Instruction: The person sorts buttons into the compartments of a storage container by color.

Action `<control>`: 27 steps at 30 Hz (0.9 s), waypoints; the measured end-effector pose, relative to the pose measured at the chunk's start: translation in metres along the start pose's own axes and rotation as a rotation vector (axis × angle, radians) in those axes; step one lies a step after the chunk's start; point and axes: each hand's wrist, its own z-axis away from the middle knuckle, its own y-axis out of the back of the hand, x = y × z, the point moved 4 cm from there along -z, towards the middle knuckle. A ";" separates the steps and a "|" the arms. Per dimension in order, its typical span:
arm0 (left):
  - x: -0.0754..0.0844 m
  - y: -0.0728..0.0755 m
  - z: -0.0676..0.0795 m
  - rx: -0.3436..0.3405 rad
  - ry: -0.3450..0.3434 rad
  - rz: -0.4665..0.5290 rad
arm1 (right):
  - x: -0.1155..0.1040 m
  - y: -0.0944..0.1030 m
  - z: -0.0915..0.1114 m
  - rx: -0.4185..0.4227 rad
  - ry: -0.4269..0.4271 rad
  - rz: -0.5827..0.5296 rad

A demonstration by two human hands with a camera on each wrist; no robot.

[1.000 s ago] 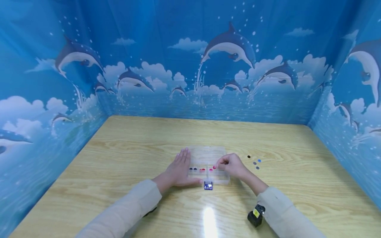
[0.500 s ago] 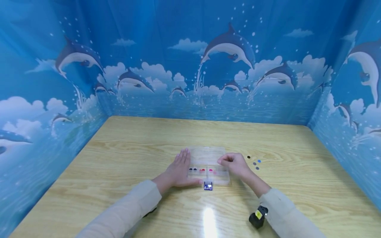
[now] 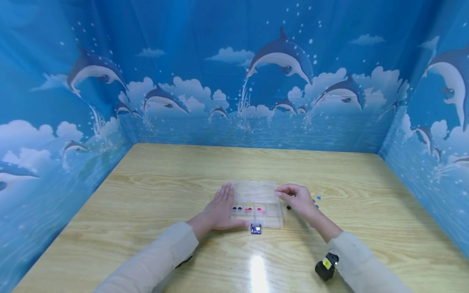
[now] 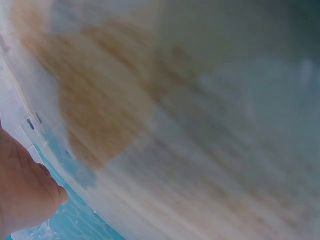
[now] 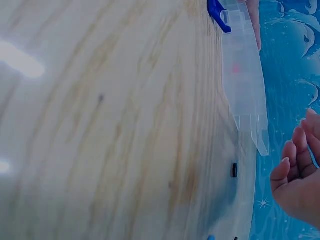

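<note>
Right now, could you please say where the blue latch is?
In the head view, the blue latch sits at the near edge of the clear box, right of the left hand.

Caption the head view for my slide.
Left hand against an open clear box holding small dark and red pieces, right hand hovering nearby.

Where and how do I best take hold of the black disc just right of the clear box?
Pinch the black disc by opposite sides of its rim, probably best from above and the right. It appears to lie flat on the table, so its low edge offers the likeliest hold; the clear box stands to its left, and the right hand is nearest.
</note>
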 end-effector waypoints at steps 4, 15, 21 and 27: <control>0.001 0.001 0.001 -0.004 -0.002 0.001 | 0.003 0.006 0.001 0.016 0.033 -0.013; 0.001 0.002 0.001 -0.004 -0.005 0.008 | 0.018 0.016 0.005 -0.011 0.042 0.045; 0.002 0.002 0.001 0.001 -0.006 0.010 | 0.025 0.021 0.006 -0.037 0.075 0.091; 0.001 0.001 0.002 0.004 -0.006 -0.002 | 0.030 0.026 0.008 -0.040 0.105 0.114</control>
